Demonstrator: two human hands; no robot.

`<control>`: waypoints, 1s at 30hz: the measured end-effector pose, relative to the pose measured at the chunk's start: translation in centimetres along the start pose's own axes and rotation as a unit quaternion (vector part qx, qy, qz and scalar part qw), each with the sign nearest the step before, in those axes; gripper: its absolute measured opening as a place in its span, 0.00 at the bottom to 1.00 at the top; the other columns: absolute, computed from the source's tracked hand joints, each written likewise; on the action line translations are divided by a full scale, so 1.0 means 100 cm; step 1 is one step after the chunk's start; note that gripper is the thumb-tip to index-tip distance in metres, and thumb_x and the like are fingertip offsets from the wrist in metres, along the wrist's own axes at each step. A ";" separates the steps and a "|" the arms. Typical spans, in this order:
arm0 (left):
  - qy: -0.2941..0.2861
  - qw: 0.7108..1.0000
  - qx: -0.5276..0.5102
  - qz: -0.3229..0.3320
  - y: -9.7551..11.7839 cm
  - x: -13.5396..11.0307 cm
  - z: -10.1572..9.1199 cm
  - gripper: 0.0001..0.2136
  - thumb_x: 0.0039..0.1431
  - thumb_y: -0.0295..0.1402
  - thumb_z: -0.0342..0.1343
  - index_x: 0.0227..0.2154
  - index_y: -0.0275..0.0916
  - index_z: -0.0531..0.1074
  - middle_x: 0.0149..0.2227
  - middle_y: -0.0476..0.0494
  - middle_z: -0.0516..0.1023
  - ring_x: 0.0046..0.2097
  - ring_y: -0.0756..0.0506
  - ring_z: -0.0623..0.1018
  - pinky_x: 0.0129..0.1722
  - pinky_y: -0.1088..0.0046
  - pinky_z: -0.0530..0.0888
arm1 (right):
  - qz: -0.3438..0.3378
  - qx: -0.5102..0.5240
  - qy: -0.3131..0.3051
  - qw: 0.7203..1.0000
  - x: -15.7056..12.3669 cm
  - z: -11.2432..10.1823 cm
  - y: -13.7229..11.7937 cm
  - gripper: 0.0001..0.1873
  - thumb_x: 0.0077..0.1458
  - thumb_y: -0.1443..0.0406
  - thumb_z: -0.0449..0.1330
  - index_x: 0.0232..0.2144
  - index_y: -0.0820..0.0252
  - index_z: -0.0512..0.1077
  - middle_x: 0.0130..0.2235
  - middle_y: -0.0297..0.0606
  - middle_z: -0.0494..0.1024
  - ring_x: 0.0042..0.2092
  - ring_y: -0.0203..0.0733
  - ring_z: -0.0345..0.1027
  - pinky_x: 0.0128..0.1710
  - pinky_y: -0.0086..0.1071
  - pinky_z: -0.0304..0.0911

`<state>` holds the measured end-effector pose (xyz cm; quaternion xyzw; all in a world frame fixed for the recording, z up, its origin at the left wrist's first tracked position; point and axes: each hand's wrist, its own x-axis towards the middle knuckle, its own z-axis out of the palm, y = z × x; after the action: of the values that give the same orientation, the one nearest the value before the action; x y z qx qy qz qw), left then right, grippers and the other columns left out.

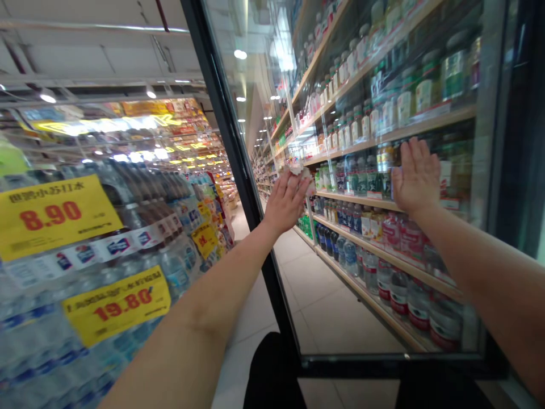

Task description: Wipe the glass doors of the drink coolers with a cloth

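Note:
A tall glass door (298, 307) with a black frame fills the middle and right of the head view, swung out at an angle. My left hand (286, 200) presses a crumpled whitish cloth (294, 169) against the glass near the frame's left side. Parts of the cloth stick out past the fingertips. Farther right, my right hand (417, 177) lies flat on the pane, fingers stretched upward, with nothing in it. Shelves of bottles (398, 289) show in the pane; whether they are seen through it or reflected, I cannot tell.
Stacked bottled water (38, 335) stands on the left, with yellow price signs (59, 216) reading 8.90 and 19.80. A tiled aisle floor (251, 309) runs between the stack and the door. My dark-clothed knee (272, 375) is close beneath the door's lower edge.

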<state>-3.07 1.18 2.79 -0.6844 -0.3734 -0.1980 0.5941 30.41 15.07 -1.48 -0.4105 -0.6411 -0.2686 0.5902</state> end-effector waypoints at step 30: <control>0.018 0.997 -0.006 0.070 -0.004 0.015 0.005 0.27 0.68 0.32 0.55 0.68 0.41 0.63 0.66 0.35 0.68 0.74 0.31 0.53 0.71 0.46 0.55 | 0.007 -0.015 -0.006 1.000 0.004 -0.003 -0.004 0.35 0.69 0.57 0.42 0.73 0.66 0.50 0.74 0.50 0.50 0.75 0.51 0.41 0.73 0.55 0.42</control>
<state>-2.47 2.06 4.04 -0.7091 -0.3124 -0.1702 0.6087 30.21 14.69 -0.99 -0.4254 -0.6373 -0.2715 0.5823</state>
